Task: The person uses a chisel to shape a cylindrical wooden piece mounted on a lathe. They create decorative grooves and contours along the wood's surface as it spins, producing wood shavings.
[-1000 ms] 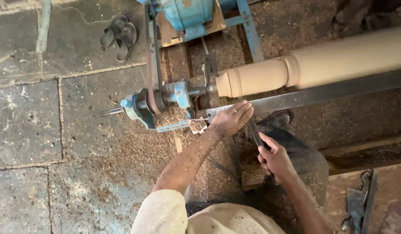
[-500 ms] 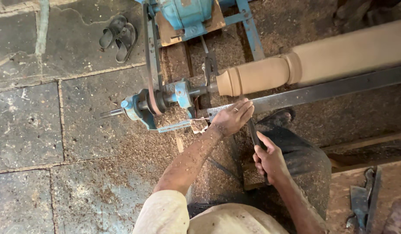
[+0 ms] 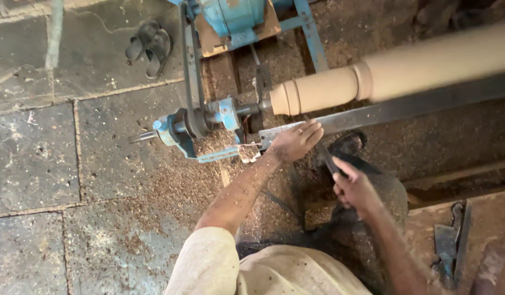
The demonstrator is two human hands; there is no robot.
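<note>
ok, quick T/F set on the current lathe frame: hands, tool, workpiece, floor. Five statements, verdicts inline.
1. The left hand rests on the flat metal tool rest below the wooden workpiece. True.
2. The right hand is empty. False: it grips the handle of a dark chisel angled up toward the wood.
3. The workpiece is square and untouched. False: it is round, with turned rings near its end.
4. A pair of dark sandals lies on the stone floor at upper left. True.
5. The floor by the lathe is swept clean. False: sawdust and shavings cover it.
</note>
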